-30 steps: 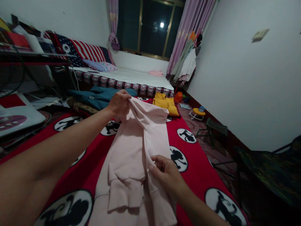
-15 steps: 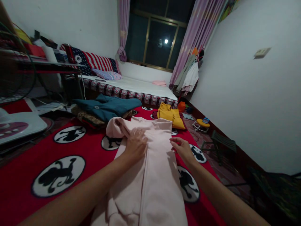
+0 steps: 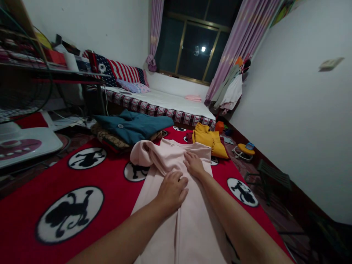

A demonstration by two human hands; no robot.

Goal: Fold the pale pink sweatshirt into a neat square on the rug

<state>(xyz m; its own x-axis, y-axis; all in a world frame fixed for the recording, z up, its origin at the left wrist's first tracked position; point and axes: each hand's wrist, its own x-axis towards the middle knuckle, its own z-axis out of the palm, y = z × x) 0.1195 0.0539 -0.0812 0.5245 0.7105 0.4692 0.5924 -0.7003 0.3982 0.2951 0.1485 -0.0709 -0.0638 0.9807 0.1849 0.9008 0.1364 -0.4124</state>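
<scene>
A pale pink garment, which looks like a sweatshirt, lies lengthwise before me on a red blanket printed with black figures in white circles. One sleeve is folded over and bunched at its far left. My left hand rests on the middle of the garment, fingers bent and a little apart. Farther up, just below the neckline, my right hand lies palm down with its fingers stretched over the cloth. Neither hand has cloth visibly gripped.
A teal garment lies on a brown patterned one at the far left. Folded yellow clothing sits at the far right of the blanket. Beyond is a low bed. A yellow-topped stool and a dark folding stool stand right.
My right hand has moved left from the garment's right edge onto its upper middle. My left hand has slid nearer to me, and its fingers are more bent. The view has turned slightly left.
</scene>
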